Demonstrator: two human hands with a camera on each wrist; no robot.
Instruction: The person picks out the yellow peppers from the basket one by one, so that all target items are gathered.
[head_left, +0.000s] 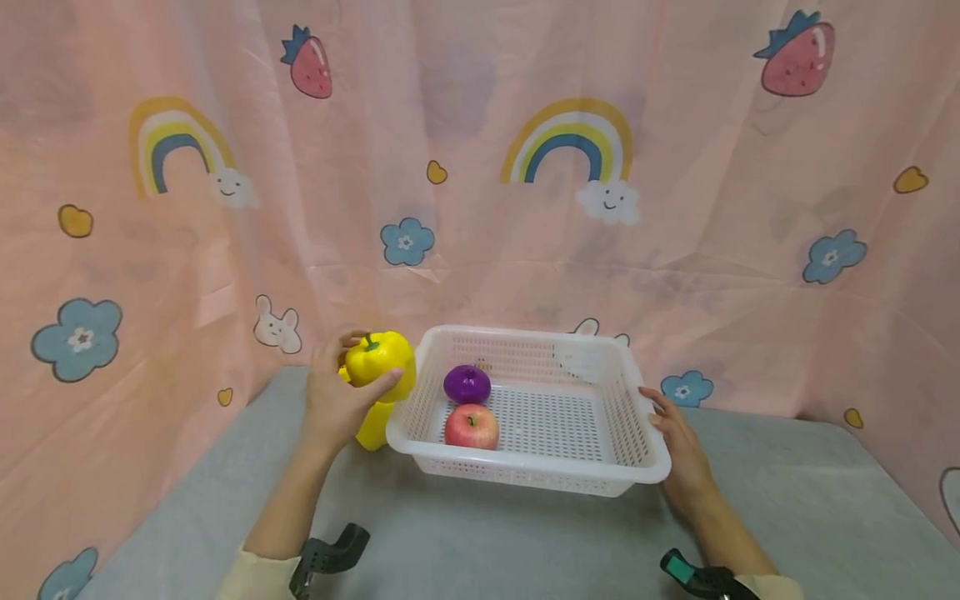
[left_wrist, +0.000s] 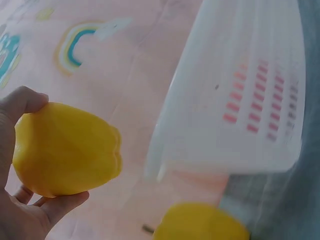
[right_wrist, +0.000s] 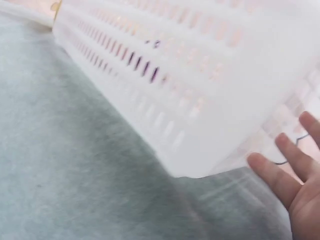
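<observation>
My left hand [head_left: 337,400] grips a yellow bell pepper [head_left: 381,363] just outside the left end of a white plastic basket [head_left: 525,463]. In the left wrist view, the thumb and fingers hold the pepper [left_wrist: 70,150] from opposite sides. Below it is a second yellow pepper [head_left: 372,427], partly hidden, its stem showing in that view. Inside the basket, toward the left, a red apple [head_left: 471,427] lies in front of a glossy purple round thing [head_left: 467,384]. My right hand [head_left: 682,454] is at the basket's right rim, with fingers extended in the right wrist view.
A grey cloth-covered table [head_left: 480,542] lies under the basket. Behind it hangs a pink curtain [head_left: 480,283] printed with rainbows, flowers and strawberries. Dark wrist mounts [head_left: 330,554] sit on both forearms.
</observation>
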